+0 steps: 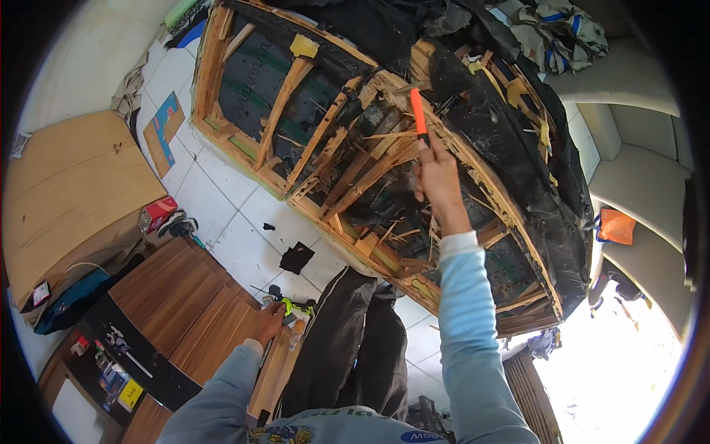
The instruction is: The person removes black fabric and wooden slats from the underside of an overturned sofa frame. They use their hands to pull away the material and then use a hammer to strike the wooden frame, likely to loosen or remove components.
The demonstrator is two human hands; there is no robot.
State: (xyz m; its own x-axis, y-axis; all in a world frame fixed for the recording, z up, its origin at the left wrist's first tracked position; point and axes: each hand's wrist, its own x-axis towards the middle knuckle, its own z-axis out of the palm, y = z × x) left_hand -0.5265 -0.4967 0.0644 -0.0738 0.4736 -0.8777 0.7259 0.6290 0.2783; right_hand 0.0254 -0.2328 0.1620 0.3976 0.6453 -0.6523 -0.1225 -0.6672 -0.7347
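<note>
Light-blue shirt (473, 318), whitish cuffs (458, 243), black trousers (336, 344), seemingly a crest (285, 434)

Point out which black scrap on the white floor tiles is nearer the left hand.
The larger, squarish scrap; the much smaller scrap lies farther from the left hand, higher in the picture.

Place: prob. a furniture-repair workshop, maybe a home rm used so; I cannot tell which.
Wooden frame (370, 180): big, sofa-like, stripped, w/ bare slats (286, 111) & torn black cloth (510, 148).
Hammer (418, 111): w/ orange handle, over the frame.
Tile floor (240, 237): white, L of frame, black scraps (296, 257) on it.
Upholstered seats (643, 177): beige, R of frame.
Wood-grain furniture (174, 296): brown, lower L of frame.
</note>
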